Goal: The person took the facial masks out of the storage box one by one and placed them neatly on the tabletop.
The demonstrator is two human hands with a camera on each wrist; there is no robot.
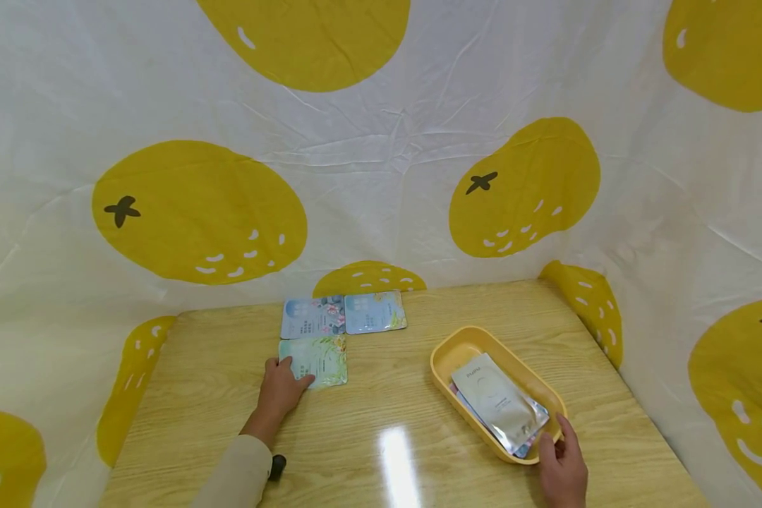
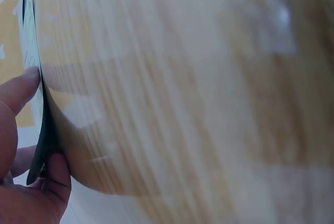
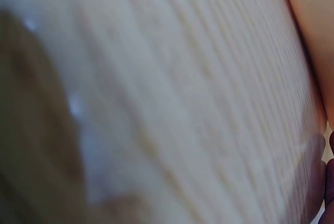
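Note:
On the wooden table, my left hand pinches the near left edge of a green sheet-mask packet, printed with leaves. In the left wrist view, its thumb lies on top and fingertips are under the packet's edge. Right behind it lie a blue packet with pink flowers and, beside that, another light blue packet. My right hand holds the near right end of a yellow plastic basket, thumb and fingers at its rim. Inside the basket, a silvery-white packet lies over other packets.
The wooden table meets a white curtain with large yellow fruit prints at its back and sides. A bright light reflection shows on the tabletop between the hands. A dark strap end sits at the left wrist.

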